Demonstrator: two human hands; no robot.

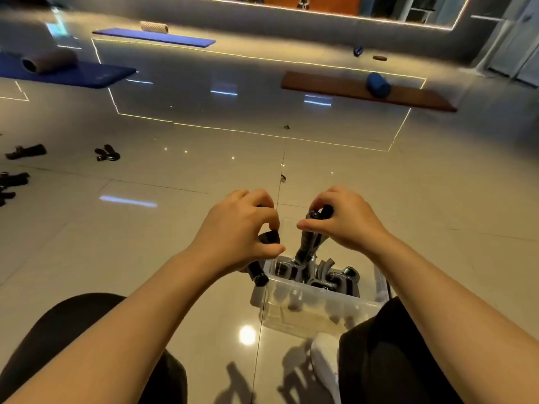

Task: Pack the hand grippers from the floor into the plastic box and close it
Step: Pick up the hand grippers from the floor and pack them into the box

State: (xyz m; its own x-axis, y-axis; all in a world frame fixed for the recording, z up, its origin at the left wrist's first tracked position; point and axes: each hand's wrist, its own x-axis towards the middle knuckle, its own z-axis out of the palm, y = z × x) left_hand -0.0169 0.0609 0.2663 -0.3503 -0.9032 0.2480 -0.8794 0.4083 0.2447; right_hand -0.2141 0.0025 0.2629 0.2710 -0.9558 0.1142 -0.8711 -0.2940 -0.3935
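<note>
A clear plastic box [294,304] stands open on the tiled floor between my knees, with several black and chrome hand grippers [335,279] inside. My left hand [239,228] grips a black hand gripper [258,274] just left of the box's rim. My right hand [344,223] pinches the top of another hand gripper [306,246] that hangs handles-down into the box. More hand grippers lie on the floor at the far left: a pair [107,153], one [26,151] beyond it, and others [11,182] at the frame's edge. No lid is in view.
Blue mats [87,74] with foam rollers [48,61] lie at the back left. A brown mat [364,90] with a blue roller [378,84] lies at the back right. My knees in dark trousers frame the box, and a white shoe [323,357] sits below it.
</note>
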